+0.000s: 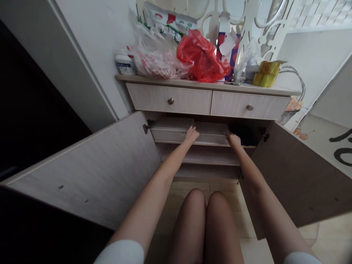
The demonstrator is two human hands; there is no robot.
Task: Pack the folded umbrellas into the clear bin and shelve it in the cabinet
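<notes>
In the head view, a low translucent plastic box [211, 138] lies on the upper shelf inside the cupboard, between my two hands. My left hand [191, 135] is on its left front corner, with the fingers bent over the edge. At the right front corner, my right hand [233, 140] is closed around the edge, thumb and fingers together. A second box [167, 135] of the same kind sits just to the left, close beside my left hand. Something dark [243, 135] lies on the shelf behind my right hand; its kind is unclear.
Both cupboard doors, left [90, 165] and right [297, 176], stand swung outward. Two drawers [189, 101] are closed above. On top are a red plastic bag [202, 57], a clear bag [156, 55], a white bottle [124, 65] and yellow tape rolls [265, 74]. My knees [206, 205] are below.
</notes>
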